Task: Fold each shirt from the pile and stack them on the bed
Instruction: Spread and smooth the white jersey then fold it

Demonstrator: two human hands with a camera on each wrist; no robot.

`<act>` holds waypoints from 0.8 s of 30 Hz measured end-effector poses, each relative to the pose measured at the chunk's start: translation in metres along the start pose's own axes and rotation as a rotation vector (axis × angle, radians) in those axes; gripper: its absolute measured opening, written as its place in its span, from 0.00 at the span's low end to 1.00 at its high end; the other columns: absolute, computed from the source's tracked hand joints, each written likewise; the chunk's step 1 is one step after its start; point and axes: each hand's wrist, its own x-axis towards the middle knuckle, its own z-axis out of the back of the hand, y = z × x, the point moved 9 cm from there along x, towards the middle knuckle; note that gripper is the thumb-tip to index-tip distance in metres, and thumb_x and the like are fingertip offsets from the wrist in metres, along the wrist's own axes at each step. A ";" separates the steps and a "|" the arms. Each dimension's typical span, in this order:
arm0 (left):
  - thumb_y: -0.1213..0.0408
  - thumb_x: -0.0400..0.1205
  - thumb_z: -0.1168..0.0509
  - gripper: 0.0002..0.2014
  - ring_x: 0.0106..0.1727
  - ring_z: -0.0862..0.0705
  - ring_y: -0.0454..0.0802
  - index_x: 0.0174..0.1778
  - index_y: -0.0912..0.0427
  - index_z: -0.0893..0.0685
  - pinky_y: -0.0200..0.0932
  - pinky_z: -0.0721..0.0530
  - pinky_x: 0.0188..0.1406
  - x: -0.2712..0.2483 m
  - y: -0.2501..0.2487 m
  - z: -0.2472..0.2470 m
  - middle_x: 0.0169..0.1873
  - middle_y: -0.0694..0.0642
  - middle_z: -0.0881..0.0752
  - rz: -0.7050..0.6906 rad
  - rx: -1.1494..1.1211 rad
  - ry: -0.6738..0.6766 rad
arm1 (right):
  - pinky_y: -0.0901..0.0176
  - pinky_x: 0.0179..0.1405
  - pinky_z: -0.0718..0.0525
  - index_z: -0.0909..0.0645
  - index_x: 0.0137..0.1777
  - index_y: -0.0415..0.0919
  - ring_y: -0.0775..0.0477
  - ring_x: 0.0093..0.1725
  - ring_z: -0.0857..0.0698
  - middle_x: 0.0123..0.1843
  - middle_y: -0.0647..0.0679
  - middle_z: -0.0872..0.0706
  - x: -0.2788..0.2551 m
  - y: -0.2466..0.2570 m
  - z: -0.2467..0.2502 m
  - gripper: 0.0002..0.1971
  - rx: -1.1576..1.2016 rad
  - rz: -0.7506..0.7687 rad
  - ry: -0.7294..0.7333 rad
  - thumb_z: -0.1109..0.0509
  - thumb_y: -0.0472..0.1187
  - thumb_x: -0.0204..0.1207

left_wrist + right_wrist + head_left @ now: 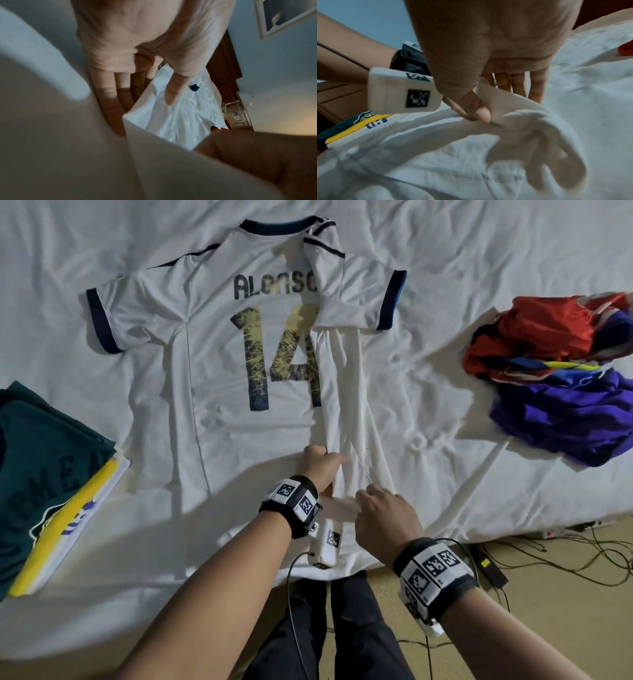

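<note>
White jersey (212, 364) lying back-up mid-bed (479, 241), its right side folded inward. My left hand (320, 462) grips that fold near the hem; my right hand (385, 517) pinches the hem at the bed's near edge. Folded stack (51, 474) at the left edge, unfolded pile (555, 378) at the right.

We see the white jersey (212, 344) lying back-up across the bed (479, 251), collar at twelve o'clock, hem at six, printed "ALONSO" and "14", with navy collar and sleeve cuffs. Its three-o'clock side is folded inward, bunched into a long ridge. At three o'clock sits the unfolded pile (561, 371), red, purple and yellow. At nine o'clock lies the folded stack (44, 460), a dark green shirt on top, yellow and white beneath.
</note>
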 end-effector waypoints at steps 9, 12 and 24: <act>0.66 0.74 0.26 0.08 0.26 0.10 0.61 0.36 0.67 0.16 0.54 0.09 0.25 -0.043 0.017 -0.010 0.24 0.61 0.11 0.095 0.058 0.087 | 0.52 0.33 0.20 0.16 0.49 0.39 0.41 0.42 0.18 0.41 0.48 0.19 -0.019 -0.043 -0.003 0.14 0.040 0.084 -0.079 0.28 0.26 0.65; 0.70 0.74 0.28 0.04 0.28 0.09 0.63 0.35 0.67 0.15 0.68 0.08 0.33 -0.048 0.025 -0.009 0.28 0.66 0.10 0.096 0.012 0.055 | 0.57 0.19 0.24 0.13 0.46 0.38 0.44 0.31 0.20 0.38 0.49 0.22 -0.024 -0.046 -0.001 0.16 0.102 0.148 -0.180 0.26 0.20 0.63; 0.60 0.57 0.22 0.12 0.38 0.07 0.60 0.34 0.57 0.13 0.64 0.07 0.36 -0.049 0.049 -0.016 0.33 0.55 0.08 0.052 0.044 0.032 | 0.48 0.29 0.12 0.12 0.48 0.46 0.47 0.37 0.14 0.42 0.54 0.15 -0.036 -0.044 -0.027 0.14 0.054 0.239 -0.080 0.39 0.38 0.71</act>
